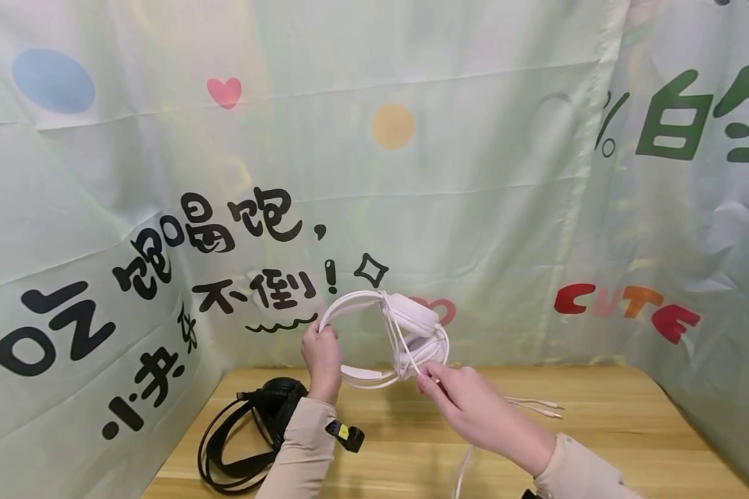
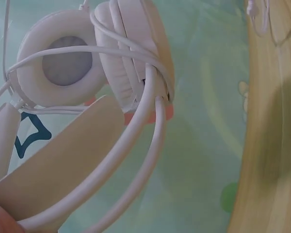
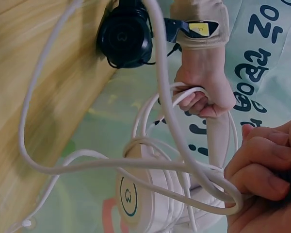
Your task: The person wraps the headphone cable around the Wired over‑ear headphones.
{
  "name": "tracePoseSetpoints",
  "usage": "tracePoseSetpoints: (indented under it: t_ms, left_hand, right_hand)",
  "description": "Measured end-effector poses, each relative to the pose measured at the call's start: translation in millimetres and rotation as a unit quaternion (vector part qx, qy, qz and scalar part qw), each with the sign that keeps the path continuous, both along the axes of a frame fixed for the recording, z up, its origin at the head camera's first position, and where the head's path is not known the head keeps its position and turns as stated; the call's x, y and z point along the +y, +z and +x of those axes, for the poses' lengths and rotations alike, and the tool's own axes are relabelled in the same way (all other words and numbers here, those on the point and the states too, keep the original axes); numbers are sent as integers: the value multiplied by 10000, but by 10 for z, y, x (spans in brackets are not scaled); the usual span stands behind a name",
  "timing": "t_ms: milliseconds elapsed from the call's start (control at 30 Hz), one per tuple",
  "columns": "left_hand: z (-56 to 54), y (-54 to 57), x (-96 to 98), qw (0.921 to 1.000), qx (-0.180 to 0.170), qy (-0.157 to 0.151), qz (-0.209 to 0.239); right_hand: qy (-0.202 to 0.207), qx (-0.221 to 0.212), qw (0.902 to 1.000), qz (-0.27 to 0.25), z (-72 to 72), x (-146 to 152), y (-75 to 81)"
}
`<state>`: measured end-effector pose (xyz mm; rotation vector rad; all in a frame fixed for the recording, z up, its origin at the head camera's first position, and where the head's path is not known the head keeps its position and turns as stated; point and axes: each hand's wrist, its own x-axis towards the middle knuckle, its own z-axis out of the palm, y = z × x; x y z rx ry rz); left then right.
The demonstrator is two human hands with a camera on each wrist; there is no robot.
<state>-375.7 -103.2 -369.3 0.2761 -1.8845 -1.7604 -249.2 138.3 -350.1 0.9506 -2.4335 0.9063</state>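
White over-ear headphones (image 1: 412, 315) are raised above the table, their cable wrapped around the ear cups. My left hand (image 1: 322, 357) grips the headband, with fingers curled round it in the right wrist view. Close by the ear cups, my right hand (image 1: 474, 405) pinches the white cable (image 3: 203, 182), which loops out from its fingers. In the left wrist view one cushioned ear cup (image 2: 63, 60) faces the camera, and cable strands cross in front of it. A logo ring marks the outer ear cup (image 3: 128, 196) in the right wrist view.
Black headphones (image 1: 277, 409) with a coiled black cable lie at the table's left, beside my left forearm. White cable plugs (image 1: 552, 409) hang or lie beyond my right hand. Printed cloth (image 1: 474, 208) encloses the wooden table (image 1: 630, 430) at the back and sides.
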Motion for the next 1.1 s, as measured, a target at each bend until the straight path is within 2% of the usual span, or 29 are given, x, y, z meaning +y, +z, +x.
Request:
tracePoseSetpoints:
  t_ms: [200,433,700,1100]
  left_hand:
    - [12,-27,-12,9978,39,-334,573]
    - [-26,-38,-36,9881,124,-550,1433]
    - [-34,-57,-33,9764,262,-859,1965]
    - [13,-26,42,9588,415,-1355,2461]
  right_hand:
    - [56,-163,9998,-115,16,-66,-62]
    - [259,-306,9990,-180,47,-127,-183]
    - [223,-35,9995,-213,49,-176,-268]
    - [202,-28,9997,-163,39,-214,-349]
